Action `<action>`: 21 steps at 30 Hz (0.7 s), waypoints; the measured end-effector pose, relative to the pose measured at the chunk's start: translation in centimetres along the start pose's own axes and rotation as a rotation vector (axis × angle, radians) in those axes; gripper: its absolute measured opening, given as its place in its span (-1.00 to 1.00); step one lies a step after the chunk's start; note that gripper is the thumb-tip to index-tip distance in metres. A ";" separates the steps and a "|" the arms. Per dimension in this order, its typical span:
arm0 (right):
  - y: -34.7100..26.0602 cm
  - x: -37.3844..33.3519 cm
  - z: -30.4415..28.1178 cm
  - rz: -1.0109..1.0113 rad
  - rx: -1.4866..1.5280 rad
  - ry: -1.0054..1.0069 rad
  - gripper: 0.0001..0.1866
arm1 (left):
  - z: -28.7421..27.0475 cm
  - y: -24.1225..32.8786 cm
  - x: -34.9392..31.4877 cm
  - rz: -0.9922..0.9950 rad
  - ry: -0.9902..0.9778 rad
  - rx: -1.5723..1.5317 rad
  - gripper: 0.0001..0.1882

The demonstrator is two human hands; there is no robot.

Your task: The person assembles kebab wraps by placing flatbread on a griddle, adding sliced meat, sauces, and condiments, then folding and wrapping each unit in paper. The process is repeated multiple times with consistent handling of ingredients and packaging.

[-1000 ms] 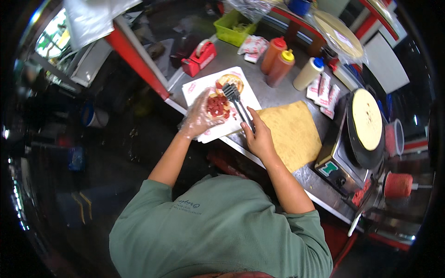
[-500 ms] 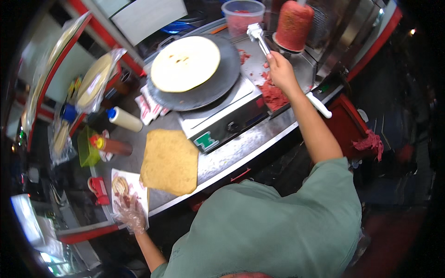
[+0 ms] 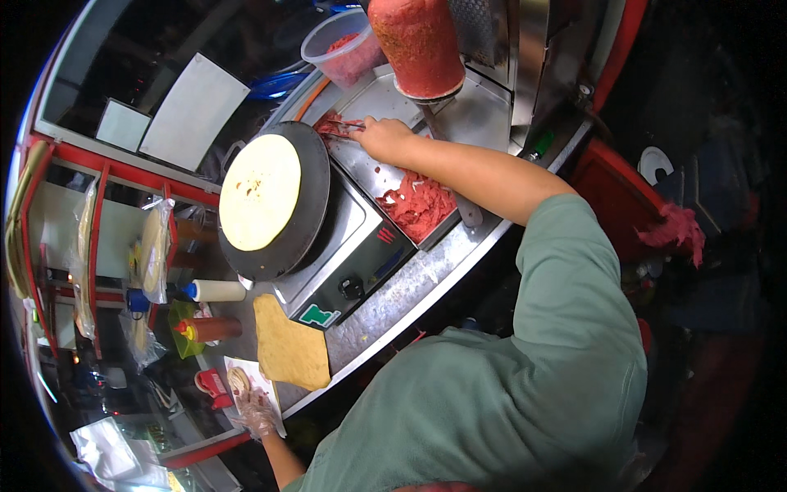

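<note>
My right hand [image 3: 382, 139] is closed around metal tongs [image 3: 351, 125], whose tips are in a pile of red shaved meat [image 3: 332, 125] at the tray's far left corner. My left hand [image 3: 257, 416], in a clear plastic glove, rests at the near left with its fingers stretched over a pale, streaked piece of bread [image 3: 238, 380]. Reddish bits show by its fingertips. That bread lies on white patterned paper [image 3: 266, 389]. Beside the paper is a large golden-brown flatbread [image 3: 288, 344]. A pale round flatbread [image 3: 261, 193] lies on the black griddle [image 3: 316, 184].
A red meat cone [image 3: 418, 45] stands above the metal tray [image 3: 484, 115]; more shaved meat [image 3: 418, 205] and a long-handled utensil [image 3: 467, 209] are near its front. A clear tub [image 3: 348, 70] stands behind. Sauce bottles [image 3: 215, 329] lie left, near a red dispenser [image 3: 213, 389].
My right hand has moved left and down with the tongs, from beside the meat cone to the far left meat pile. The view has turned; my left hand stays by the bread.
</note>
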State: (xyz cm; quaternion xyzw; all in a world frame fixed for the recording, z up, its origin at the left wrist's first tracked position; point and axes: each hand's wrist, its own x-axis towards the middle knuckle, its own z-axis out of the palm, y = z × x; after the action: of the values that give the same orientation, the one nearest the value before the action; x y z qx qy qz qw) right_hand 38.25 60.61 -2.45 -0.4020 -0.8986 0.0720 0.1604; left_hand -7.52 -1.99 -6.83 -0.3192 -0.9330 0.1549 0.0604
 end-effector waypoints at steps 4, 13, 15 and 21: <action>-0.1 2.7 -0.6 0.177 0.268 -0.020 -0.67 | -2.7 1.7 -2.2 -0.046 -0.073 0.018 -0.74; -4.0 1.9 2.4 0.135 0.230 -0.046 -0.62 | -0.8 0.6 -0.6 -0.094 -0.180 0.039 -0.74; -3.8 1.5 2.8 0.089 0.167 0.018 -0.64 | -0.1 0.7 0.2 -0.087 -0.150 0.058 -0.73; -3.3 3.3 2.4 0.132 0.301 -0.006 -0.66 | 2.1 -0.8 -0.5 -0.132 -0.059 0.031 -0.56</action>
State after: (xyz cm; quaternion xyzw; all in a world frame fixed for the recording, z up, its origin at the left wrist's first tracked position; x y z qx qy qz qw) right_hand 33.02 60.91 -3.10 -0.4313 -0.8498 0.2176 0.2109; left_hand -7.99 -3.42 -8.56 -0.2512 -0.9509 0.1742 0.0478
